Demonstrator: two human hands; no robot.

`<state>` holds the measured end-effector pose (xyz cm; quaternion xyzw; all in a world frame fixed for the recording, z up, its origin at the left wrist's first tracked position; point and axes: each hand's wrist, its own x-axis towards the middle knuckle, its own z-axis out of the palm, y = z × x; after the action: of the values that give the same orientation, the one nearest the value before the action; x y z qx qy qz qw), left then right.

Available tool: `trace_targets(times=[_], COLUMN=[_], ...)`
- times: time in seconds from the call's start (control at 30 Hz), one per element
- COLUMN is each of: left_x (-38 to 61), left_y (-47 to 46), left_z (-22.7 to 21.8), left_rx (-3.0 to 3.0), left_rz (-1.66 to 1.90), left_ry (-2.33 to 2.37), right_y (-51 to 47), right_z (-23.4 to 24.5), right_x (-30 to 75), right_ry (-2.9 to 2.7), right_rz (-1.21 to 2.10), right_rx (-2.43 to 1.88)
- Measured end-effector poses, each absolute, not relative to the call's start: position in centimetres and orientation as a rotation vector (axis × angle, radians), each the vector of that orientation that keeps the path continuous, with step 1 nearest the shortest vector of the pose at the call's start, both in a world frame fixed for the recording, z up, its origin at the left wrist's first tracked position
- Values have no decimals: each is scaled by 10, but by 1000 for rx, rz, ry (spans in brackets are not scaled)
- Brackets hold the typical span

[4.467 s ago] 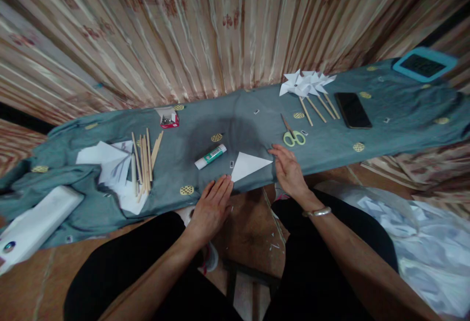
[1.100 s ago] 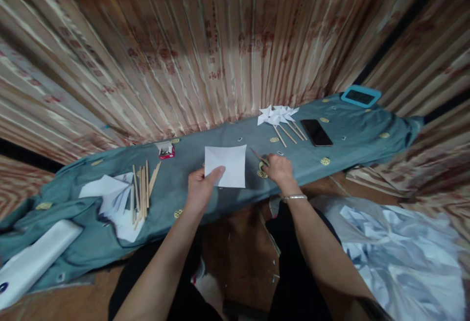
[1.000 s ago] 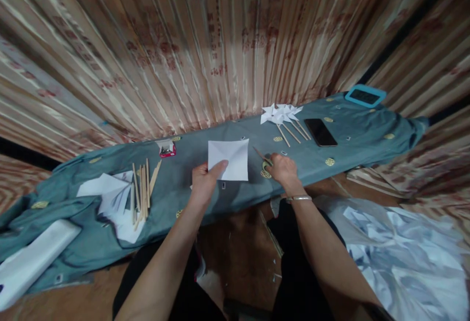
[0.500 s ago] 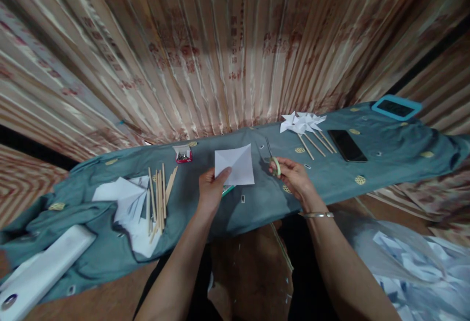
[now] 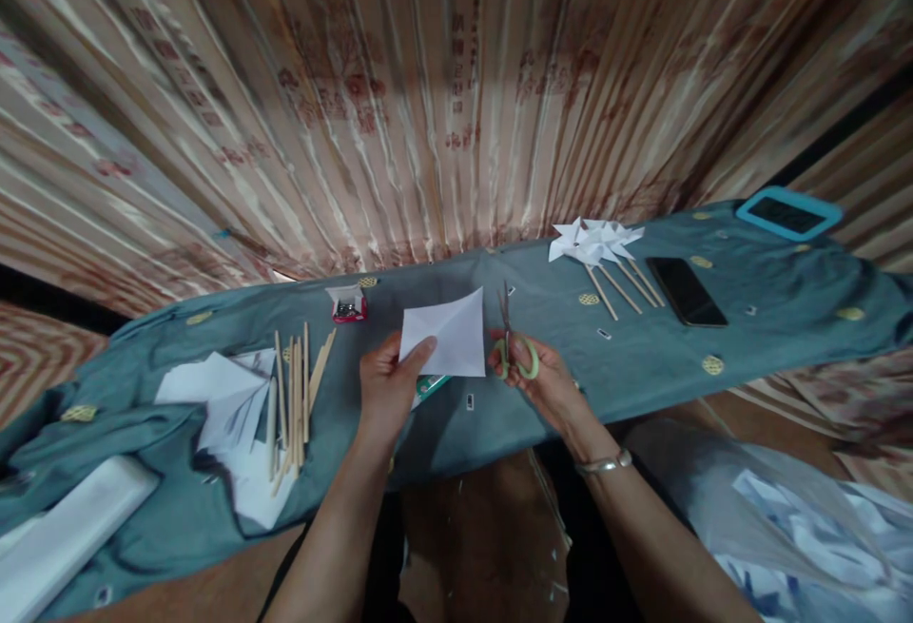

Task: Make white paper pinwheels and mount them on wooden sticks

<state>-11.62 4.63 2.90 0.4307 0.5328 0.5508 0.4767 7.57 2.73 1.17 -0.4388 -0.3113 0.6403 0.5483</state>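
Observation:
My left hand [image 5: 391, 380] pinches a creased white square of paper [image 5: 456, 338] by its left side, thumb on top. The sheet is held above the cloth, and its upper right corner bends up. In my right hand [image 5: 546, 380] is a pair of scissors [image 5: 506, 319] with pale green handles, fingers in the loops. Their blades point away from me and stand slightly apart, just right of the paper without touching it. Partly hidden under the paper and my left hand lies a green item [image 5: 430, 389] that I cannot make out.
Wooden sticks [image 5: 296, 404] and white paper sheets [image 5: 235, 404] lie left, near a red box of small metal pieces [image 5: 347, 304]. Paper pinwheels [image 5: 595, 241] on sticks, a phone [image 5: 686, 290] and a blue-framed device [image 5: 788, 214] are right. A plastic bag [image 5: 799, 518] stands lower right.
The scissors have come nearer the paper; their handles have spread and the blades have parted a little. The paper has tilted in my left hand. The whole view has shifted slightly.

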Motion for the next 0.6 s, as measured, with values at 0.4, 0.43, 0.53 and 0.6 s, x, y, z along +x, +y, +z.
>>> trace_targets(times=[0.4, 0.43, 0.53, 0.6], left_x=[-87, -85, -80, -78], left_y=[45, 45, 45, 45], left_z=[21, 21, 18, 18], left_rx=[1104, 1093, 1083, 1072], left_rz=[1084, 1072, 1054, 1048], left_ry=[1306, 1296, 1292, 1296], right_y=[24, 24, 22, 21], right_z=[5, 5, 6, 6], right_x=[96, 96, 96, 96], right_ry=[-652, -660, -679, -689], right_rz=[1399, 1399, 1400, 1392], right_rx=[-1097, -1100, -1108, -1113])
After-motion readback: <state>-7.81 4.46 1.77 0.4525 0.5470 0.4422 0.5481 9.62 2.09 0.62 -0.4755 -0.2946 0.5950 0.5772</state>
